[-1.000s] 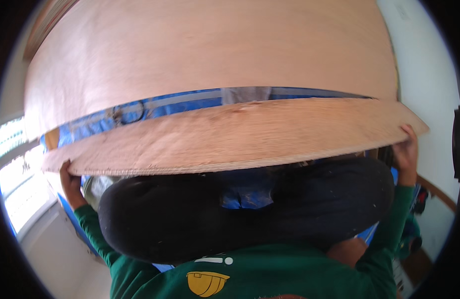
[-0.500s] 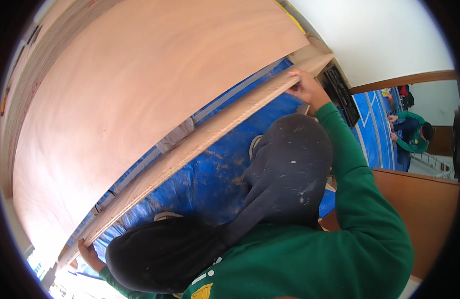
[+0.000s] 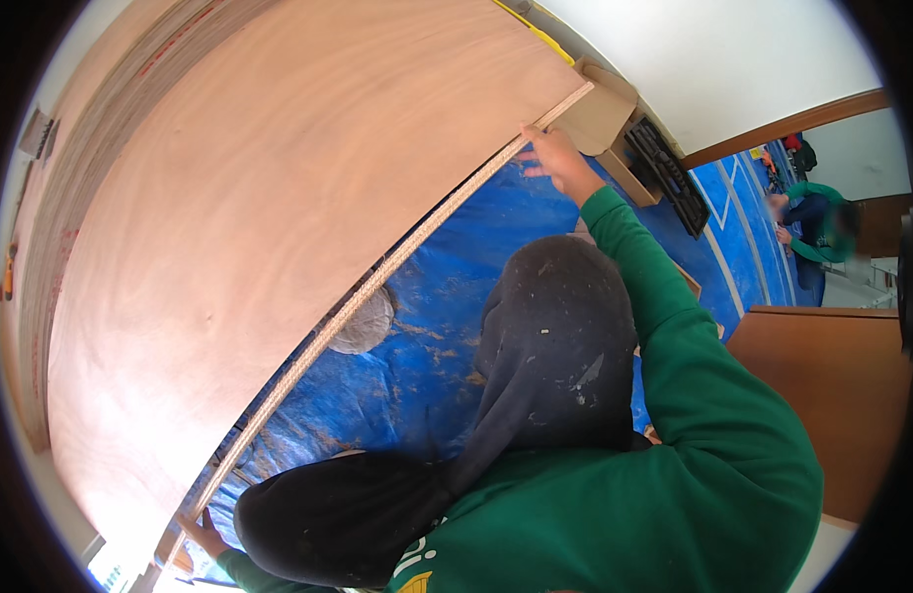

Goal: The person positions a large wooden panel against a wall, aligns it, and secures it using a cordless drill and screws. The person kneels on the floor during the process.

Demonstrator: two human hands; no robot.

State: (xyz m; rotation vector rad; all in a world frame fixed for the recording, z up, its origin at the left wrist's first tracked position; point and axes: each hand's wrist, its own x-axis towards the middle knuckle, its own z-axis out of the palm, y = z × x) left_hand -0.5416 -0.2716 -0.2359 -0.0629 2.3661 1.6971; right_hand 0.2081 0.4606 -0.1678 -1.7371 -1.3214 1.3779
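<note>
A long plywood board (image 3: pixel 290 379) runs slantwise in front of me, with only its narrow layered edge facing up. My right hand (image 3: pixel 563 166) is closed on it near the far end, the index finger on the edge and the other fingers on the near side. Near the other end, at lower left, my left hand (image 3: pixel 207 534) grips the same board, partly hidden behind my knee. Beyond lies a large pale plywood sheet (image 3: pixel 239 198), whose near border sits close along the board; whether they touch I cannot tell.
Blue sheeting (image 3: pixel 417 356) with sawdust covers the floor. A grey roundish object (image 3: pixel 363 322) sits beside the board. At right are an open cardboard box (image 3: pixel 600 109), a black case (image 3: pixel 669 178), a brown panel (image 3: pixel 822 405) and, farther off, another person (image 3: pixel 817 232) in green.
The plywood board has turned from showing its broad face to showing its edge, and has moved left against the view of the large sheet. Both hands went with it.
</note>
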